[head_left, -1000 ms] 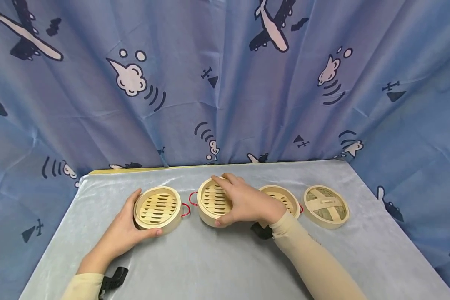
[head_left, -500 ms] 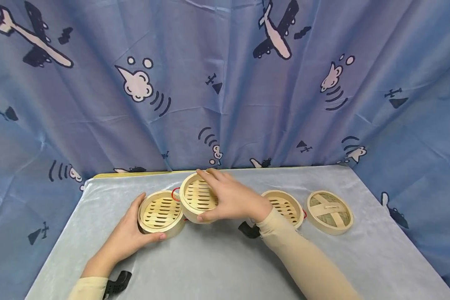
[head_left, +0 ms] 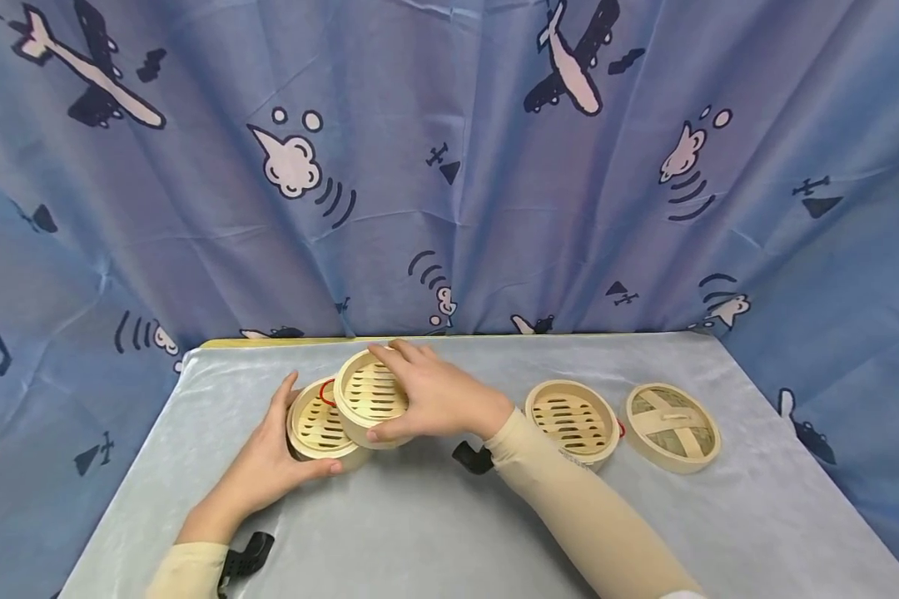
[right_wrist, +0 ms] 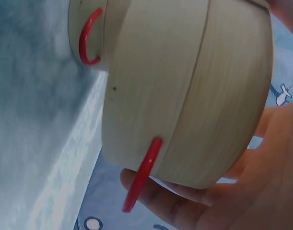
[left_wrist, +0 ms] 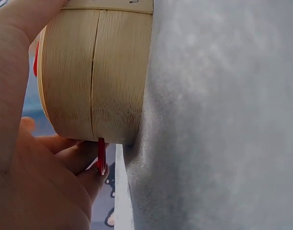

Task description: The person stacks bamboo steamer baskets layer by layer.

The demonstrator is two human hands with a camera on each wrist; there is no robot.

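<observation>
In the head view my left hand [head_left: 265, 462] grips a round bamboo steamer basket [head_left: 316, 428] by its left side, thumb in front and fingers behind. The left wrist view shows this basket's wall [left_wrist: 93, 72] standing on the cloth, with a red handle [left_wrist: 101, 155] near the fingers. My right hand [head_left: 449, 395] holds a second bamboo steamer basket [head_left: 355, 428] by its right side. That basket is raised, slightly tilted, and overlaps the right part of the left one. In the right wrist view its wall [right_wrist: 184, 91] and red handle [right_wrist: 142, 175] show, the other basket's handle behind.
A third steamer basket [head_left: 569, 420] with a slatted base lies right of centre, partly behind the right forearm. To its right is a woven bamboo lid [head_left: 674, 428]. Grey cloth [head_left: 389, 532] covers the table, and a blue patterned curtain [head_left: 389, 191] hangs behind it.
My right hand has lifted the second steamer basket and carried it left, from beside the left basket to partly over it. The left hand keeps its grip on the left basket.
</observation>
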